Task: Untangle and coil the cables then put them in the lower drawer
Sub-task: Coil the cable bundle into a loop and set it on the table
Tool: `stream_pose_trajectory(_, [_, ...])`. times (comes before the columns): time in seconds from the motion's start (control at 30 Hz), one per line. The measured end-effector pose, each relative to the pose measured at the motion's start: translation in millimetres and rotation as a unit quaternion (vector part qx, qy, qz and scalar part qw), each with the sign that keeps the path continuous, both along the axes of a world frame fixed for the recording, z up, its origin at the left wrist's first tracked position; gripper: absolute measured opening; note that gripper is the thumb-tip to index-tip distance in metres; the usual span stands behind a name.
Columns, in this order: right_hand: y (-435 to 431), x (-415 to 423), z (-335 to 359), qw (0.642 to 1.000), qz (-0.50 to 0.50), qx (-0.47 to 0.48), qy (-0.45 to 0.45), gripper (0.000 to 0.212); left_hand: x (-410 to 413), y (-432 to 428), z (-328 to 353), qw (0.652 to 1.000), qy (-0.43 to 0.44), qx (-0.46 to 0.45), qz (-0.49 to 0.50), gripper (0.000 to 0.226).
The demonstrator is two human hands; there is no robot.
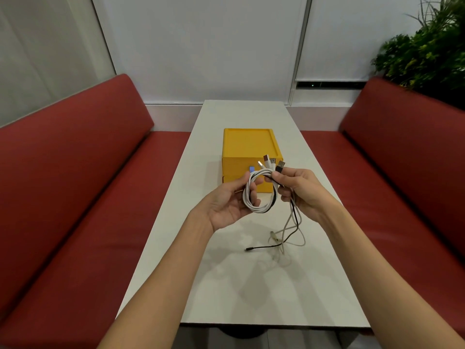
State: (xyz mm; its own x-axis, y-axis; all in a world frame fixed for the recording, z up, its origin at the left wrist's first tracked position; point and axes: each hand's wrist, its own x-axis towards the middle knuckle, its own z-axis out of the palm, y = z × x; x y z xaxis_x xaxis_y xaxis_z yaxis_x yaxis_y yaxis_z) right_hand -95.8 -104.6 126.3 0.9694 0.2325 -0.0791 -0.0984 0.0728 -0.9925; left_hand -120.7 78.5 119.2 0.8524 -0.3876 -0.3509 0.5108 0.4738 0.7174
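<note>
I hold a bundle of white and black cables (259, 209) in a loose coil above the table. My left hand (227, 206) has its fingers curled through the left side of the coil. My right hand (300, 191) pinches the cables near their USB plugs (273, 163), which stick up together. The free ends (284, 241) hang down from my right hand and trail on the white table (251, 285), one black tip pointing left. Behind the coil stands a yellow drawer box (247, 147) with both drawers closed.
Red bench seats (75, 222) (402, 197) run along both sides of the narrow table. A green plant (432, 46) stands behind the right bench. The table's near edge is just below my forearms.
</note>
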Motion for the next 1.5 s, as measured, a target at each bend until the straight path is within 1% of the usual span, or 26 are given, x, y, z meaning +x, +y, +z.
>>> stream_pose_trajectory(0.13, [-4.3, -1.8, 0.8, 0.999, 0.013, -0.03, -0.019, 0.015, 0.3, -2.2, -1.7, 0.999, 0.047, 0.006, -0.002, 0.023])
stream_pose_trajectory(0.2, [-5.9, -3.3, -1.8, 0.999, 0.014, -0.035, -0.017, 0.015, 2.2, -4.4, -3.5, 0.998, 0.049, 0.04, 0.007, 0.022])
stream_pose_trajectory(0.3, [-6.6, -5.4, -6.4, 0.999, 0.013, -0.039, -0.009, 0.015, 5.8, -4.7, -1.3, 0.994, 0.004, 0.11, 0.017, 0.024])
stream_pose_trajectory(0.43, [-8.0, -5.3, -7.0, 0.995, 0.032, -0.084, -0.033, 0.017, 5.7, 0.2, 6.9, 0.983, -0.054, 0.163, -0.056, 0.049])
stream_pose_trajectory(0.47, [-7.2, -5.6, -6.7, 0.994, 0.039, -0.098, -0.041, 0.017, 5.2, -0.3, 7.8, 0.98, -0.064, 0.175, -0.065, 0.05])
stream_pose_trajectory(0.53, [-3.9, -6.5, -5.6, 0.991, 0.047, -0.116, -0.05, 0.022, 4.3, -2.9, 7.7, 0.977, -0.07, 0.19, -0.07, 0.043])
stream_pose_trajectory(0.6, [-0.6, -6.7, -3.7, 0.992, 0.031, -0.116, -0.041, 0.033, 3.9, -3.9, 5.6, 0.979, -0.066, 0.179, -0.07, 0.034])
stream_pose_trajectory(0.67, [1.0, -6.9, -1.4, 0.996, 0.012, -0.083, -0.014, 0.038, 5.3, -1.9, 2.6, 0.985, -0.067, 0.147, -0.061, 0.027])
stream_pose_trajectory(0.73, [-0.1, -5.8, -0.4, 0.999, 0.012, -0.05, 0.01, 0.034, 6.6, 0.8, 1.8, 0.988, -0.076, 0.123, -0.053, 0.022])
stream_pose_trajectory(0.8, [-1.9, -4.0, -0.1, 0.998, 0.026, -0.048, 0.013, 0.029, 6.2, 2.2, 2.9, 0.987, -0.089, 0.124, -0.059, 0.018])
stream_pose_trajectory(0.87, [-2.4, -2.1, 1.4, 0.997, 0.042, -0.062, 0.006, 0.028, 5.9, 3.8, 5.0, 0.982, -0.102, 0.145, -0.068, 0.016])
stream_pose_trajectory(0.97, [-1.8, 0.5, 5.8, 0.996, 0.05, -0.075, -0.002, 0.032, 6.8, 4.1, 8.0, 0.974, -0.118, 0.177, -0.072, 0.021])
stream_pose_trajectory(1.03, [-0.6, 0.8, 9.0, 0.995, 0.06, -0.078, -0.004, 0.033, 7.4, 3.8, 9.1, 0.974, -0.117, 0.183, -0.062, 0.016])
stream_pose_trajectory(1.23, [2.3, 0.9, 17.9, 0.993, 0.083, -0.079, -0.025, 0.026, 8.8, -2.2, 10.6, 0.989, -0.096, 0.115, 0.004, 0.003])
stream_pose_trajectory(1.33, [1.4, 0.3, 21.1, 0.991, 0.08, -0.084, -0.068, 0.022, 11.5, -3.7, 12.3, 0.989, -0.095, 0.101, 0.044, 0.007])
stream_pose_trajectory(1.43, [-1.5, -1.0, 23.5, 0.987, 0.082, -0.101, -0.095, 0.028, 13.1, -1.9, 13.2, 0.991, -0.091, 0.08, 0.06, 0.011])
stream_pose_trajectory(1.5, [-1.5, -2.1, 24.5, 0.984, 0.085, -0.114, -0.105, 0.029, 12.8, -1.8, 13.0, 0.991, -0.089, 0.073, 0.061, 0.012])
